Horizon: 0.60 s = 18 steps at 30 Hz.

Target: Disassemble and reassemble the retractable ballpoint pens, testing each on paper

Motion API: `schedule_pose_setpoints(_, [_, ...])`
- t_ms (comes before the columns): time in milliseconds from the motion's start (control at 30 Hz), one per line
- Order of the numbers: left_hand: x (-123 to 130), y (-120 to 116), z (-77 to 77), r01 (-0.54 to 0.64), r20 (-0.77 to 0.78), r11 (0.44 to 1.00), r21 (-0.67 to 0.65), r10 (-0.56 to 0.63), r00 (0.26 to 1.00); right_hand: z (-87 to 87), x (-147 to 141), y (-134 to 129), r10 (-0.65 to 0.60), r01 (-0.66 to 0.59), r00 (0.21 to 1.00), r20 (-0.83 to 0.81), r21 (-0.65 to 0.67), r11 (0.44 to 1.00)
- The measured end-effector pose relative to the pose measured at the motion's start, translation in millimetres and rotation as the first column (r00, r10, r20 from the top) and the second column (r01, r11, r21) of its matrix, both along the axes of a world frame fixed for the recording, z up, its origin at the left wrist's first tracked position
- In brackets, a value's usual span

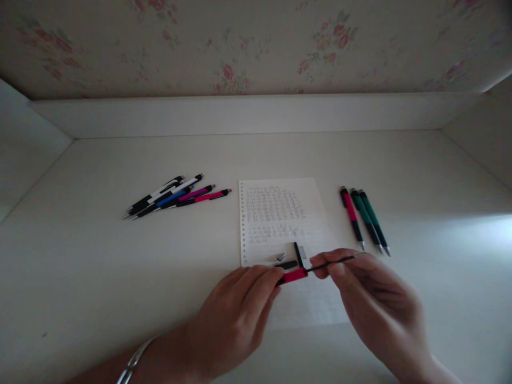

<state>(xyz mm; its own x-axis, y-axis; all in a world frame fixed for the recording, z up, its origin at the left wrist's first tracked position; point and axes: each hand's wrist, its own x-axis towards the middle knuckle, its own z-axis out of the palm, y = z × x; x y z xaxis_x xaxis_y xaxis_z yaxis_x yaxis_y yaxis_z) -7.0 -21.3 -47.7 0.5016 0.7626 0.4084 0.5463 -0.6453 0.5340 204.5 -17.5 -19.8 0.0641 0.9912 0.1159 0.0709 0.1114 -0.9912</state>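
My left hand (240,309) is closed around a pink pen barrel (295,275), whose end points right. Between the fingertips of my right hand (372,298) is a thin dark pen refill (334,263); its left tip meets the barrel's end. Whether the tip sits inside the barrel is too small to tell. Beneath both hands lies a sheet of lined paper (320,309) with handwriting on it. Just beyond the barrel are a small silvery pen tip (281,256), a black grip piece (287,264) and a black-and-silver pen part (299,254).
On the left lies a loose bunch of pens (172,200) in white, blue, purple and pink. To the right, a pink pen (352,216) and two green pens (372,221) lie side by side. A white ledge (256,114) and floral wall (256,48) stand behind the white tabletop (100,256).
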Motion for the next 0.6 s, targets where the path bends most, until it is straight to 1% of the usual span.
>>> schedule_pose_setpoints(233, [-0.3,0.1,-0.2,0.009,-0.007,1.0,0.008,-0.009,1.0,-2.0,-1.0,-0.7,0.017,-0.017,0.999,0.035,0.008,1.0])
schedule_pose_setpoints(433, [-1.2,-0.7,-0.6,0.017,0.008,0.999,-0.044,-0.017,1.0,0.6,-0.1,2.0,0.044,-0.043,0.996,0.078,-0.018,0.999])
schedule_pose_setpoints(600, [-2.0,-0.2,-0.1,0.025,0.034,0.998,-0.066,-0.023,0.999,2.2,2.4,2.6,0.124,-0.121,0.987,0.101,-0.029,0.992])
